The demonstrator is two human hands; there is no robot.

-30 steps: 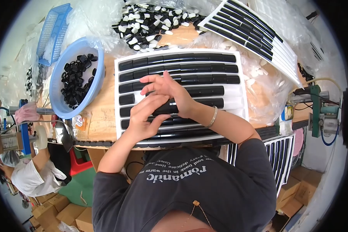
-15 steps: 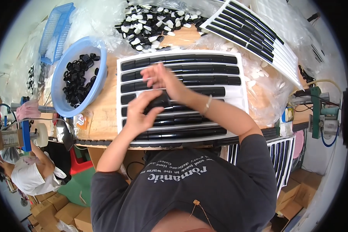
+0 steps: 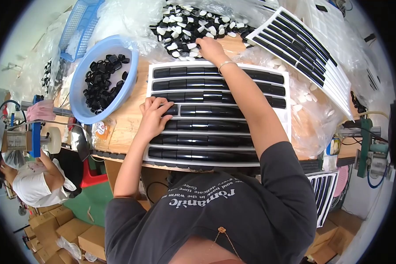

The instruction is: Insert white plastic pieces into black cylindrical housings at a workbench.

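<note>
While our left hand (image 3: 153, 118) lies flat with fingers spread on the white-framed black grille (image 3: 215, 116) lying on the worktop (image 3: 123, 125), our right hand (image 3: 210, 47) reaches beyond it into the heap of black and white clips (image 3: 193, 20), fingers curled; we cannot tell whether it grips one. Left of the grille, a blue bowl (image 3: 81, 72) holds black pieces.

At ten o'clock, a round light-blue plastic basin (image 3: 81, 83) of small black clips rests on the wooden desk (image 3: 127, 125). At eleven o'clock, a blue mesh plastic basket (image 3: 77, 28). At two o'clock, a second black-and-white slatted grille panel (image 3: 312, 55). At eight o'clock, a seated person in white (image 3: 35, 180) beside brown cardboard boxes (image 3: 61, 224).
</note>
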